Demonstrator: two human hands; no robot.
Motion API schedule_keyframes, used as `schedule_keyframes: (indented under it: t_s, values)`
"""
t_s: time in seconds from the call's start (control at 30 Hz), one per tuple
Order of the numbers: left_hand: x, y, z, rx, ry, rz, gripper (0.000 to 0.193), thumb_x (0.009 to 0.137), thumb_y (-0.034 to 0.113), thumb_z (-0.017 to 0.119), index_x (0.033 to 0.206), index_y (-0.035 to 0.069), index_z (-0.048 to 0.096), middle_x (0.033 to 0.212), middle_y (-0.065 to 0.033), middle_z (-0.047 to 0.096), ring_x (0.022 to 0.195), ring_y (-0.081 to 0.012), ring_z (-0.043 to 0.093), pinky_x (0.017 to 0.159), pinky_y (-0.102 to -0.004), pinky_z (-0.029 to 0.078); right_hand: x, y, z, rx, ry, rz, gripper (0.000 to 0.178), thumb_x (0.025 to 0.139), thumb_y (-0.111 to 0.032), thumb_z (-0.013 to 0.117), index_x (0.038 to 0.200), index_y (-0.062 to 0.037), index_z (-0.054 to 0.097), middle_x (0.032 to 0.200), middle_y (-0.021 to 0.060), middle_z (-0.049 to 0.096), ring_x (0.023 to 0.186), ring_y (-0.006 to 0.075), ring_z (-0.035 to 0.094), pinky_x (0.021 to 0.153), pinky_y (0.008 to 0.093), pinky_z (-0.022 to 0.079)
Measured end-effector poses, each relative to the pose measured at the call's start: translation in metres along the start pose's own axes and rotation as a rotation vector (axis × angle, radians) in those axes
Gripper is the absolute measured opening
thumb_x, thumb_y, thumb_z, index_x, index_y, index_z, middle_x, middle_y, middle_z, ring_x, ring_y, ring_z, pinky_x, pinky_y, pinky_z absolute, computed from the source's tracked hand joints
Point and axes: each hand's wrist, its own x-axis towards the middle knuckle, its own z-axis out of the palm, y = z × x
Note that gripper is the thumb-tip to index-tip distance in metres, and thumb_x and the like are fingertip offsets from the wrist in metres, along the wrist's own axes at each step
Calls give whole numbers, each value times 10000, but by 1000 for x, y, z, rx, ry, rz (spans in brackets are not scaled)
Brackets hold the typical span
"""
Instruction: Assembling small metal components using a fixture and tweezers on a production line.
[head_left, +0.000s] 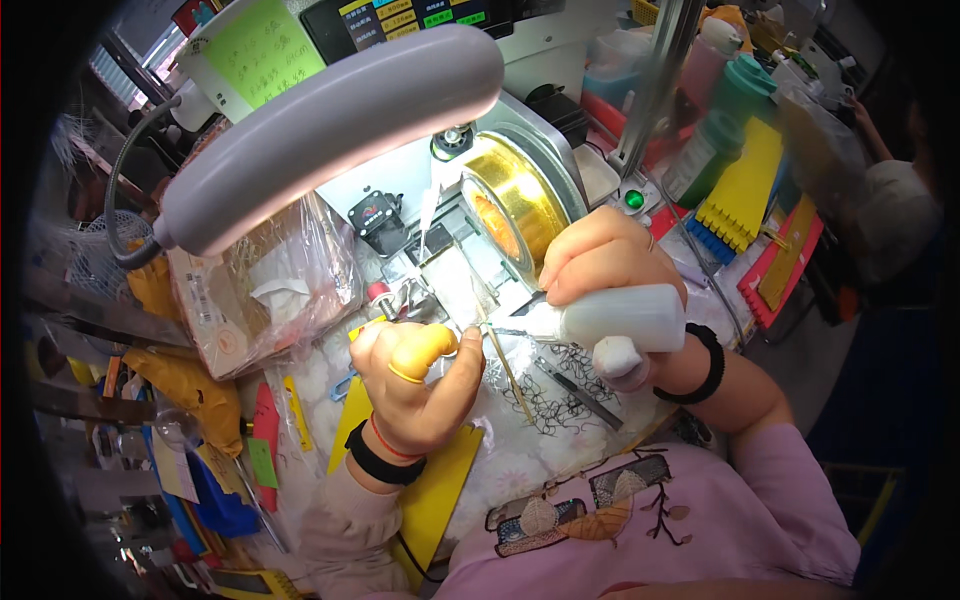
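The right hand (pixel 615 255) is closed round a translucent bottle (pixel 625 318) at three o'clock from the left hand's (pixel 410 395) thumb, whose grip I cannot tell, a gold wheel (pixel 528 180) at one o'clock; seemingly dispensing, which calls for a steady nozzle (pixel 545 322).

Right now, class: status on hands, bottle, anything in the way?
Right hand gripping translucent squeeze bottle, nozzle pointing left. Left hand beside nozzle tip, grip unclear. Black curly scraps and dark slim tool lying nearby.
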Motion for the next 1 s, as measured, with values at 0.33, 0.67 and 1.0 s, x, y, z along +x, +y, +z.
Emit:
schedule_keyframes:
  t_s: [0.33,0.67,1.0]
  values:
    - [1,-4,2,130,40,119,215,623,20,718,832,68,702,879,-23,532,770,-189,529,722,-333,378,-8,13,7,14,85,2,350,911,-348,551,795,-20,582,822,92,613,721,267,593,626,351,475]
    - [2,0,3,127,54,113,213,615,21,715,823,67,701,868,-19,528,762,-185,530,713,-326,374,-9,9,3,0,81,49,376,903,-378,555,786,-23,591,825,96,613,711,259,589,620,338,470]
    - [4,-4,5,-49,-70,15,147,720,32,632,867,17,625,956,-114,615,818,-281,576,732,-413,428,1,28,-158,-275,782,314,282,968,-291,524,1106,-56,451,811,98,631,715,137,596,597,237,446]
